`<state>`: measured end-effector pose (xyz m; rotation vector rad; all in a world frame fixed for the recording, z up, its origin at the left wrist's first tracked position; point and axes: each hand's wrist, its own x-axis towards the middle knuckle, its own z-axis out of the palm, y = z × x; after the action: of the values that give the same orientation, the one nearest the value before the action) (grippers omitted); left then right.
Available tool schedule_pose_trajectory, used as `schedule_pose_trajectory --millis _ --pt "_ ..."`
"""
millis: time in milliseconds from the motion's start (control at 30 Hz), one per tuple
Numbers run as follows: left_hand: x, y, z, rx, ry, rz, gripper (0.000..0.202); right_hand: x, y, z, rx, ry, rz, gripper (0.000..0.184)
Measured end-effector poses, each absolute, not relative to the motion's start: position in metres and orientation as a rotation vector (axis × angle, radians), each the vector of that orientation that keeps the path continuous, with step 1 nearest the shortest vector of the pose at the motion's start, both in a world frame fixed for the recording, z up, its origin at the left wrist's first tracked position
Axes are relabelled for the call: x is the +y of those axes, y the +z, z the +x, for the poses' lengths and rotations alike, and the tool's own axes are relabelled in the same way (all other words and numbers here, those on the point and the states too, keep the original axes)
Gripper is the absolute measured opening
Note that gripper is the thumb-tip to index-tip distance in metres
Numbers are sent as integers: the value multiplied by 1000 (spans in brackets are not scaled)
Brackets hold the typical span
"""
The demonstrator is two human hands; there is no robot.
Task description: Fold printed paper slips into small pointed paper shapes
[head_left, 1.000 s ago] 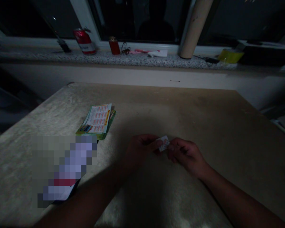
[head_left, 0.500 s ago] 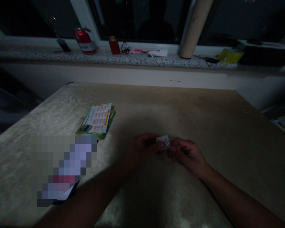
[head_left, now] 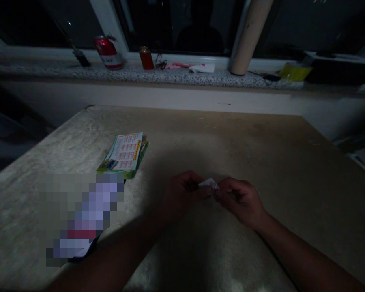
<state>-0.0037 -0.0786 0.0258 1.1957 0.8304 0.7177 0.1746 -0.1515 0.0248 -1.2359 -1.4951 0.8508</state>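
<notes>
The table (head_left: 261, 154) spread out all around beneath my hands. At twelve o'clock, past its far edge, ran the speckled windowsill (head_left: 164, 80), with a cardboard tube (head_left: 250, 40) leaning on it between twelve and one. At nine o'clock lay a long blurred-out object (head_left: 93, 211), its details hidden from me, and at ten, just beyond its upper end, a stack of leaflets (head_left: 123, 152). My left hand (head_left: 182, 190) pinched the left side of the paper between thumb and fingers; my right hand (head_left: 243, 198) nipped its right-hand corner, thumb pressed to fingers. A red can (head_left: 108, 53) stood on the sill at eleven o'clock. Smallest was the piece of paper (head_left: 209, 183), white with reddish print, peaked at twelve o'clock, between my two sets of fingertips. I couldn't tell whether it touched the table.
</notes>
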Motion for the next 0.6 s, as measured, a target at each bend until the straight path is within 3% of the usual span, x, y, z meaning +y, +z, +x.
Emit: schedule_pose_trajectory --millis 367,600 --pt "-79 29 -7 703 591 1402 24 -153 28 176 -1568 884 -1223 22" --pt "-82 22 -4 591 681 1393 33 -153 27 177 -1570 894 -1199 25"
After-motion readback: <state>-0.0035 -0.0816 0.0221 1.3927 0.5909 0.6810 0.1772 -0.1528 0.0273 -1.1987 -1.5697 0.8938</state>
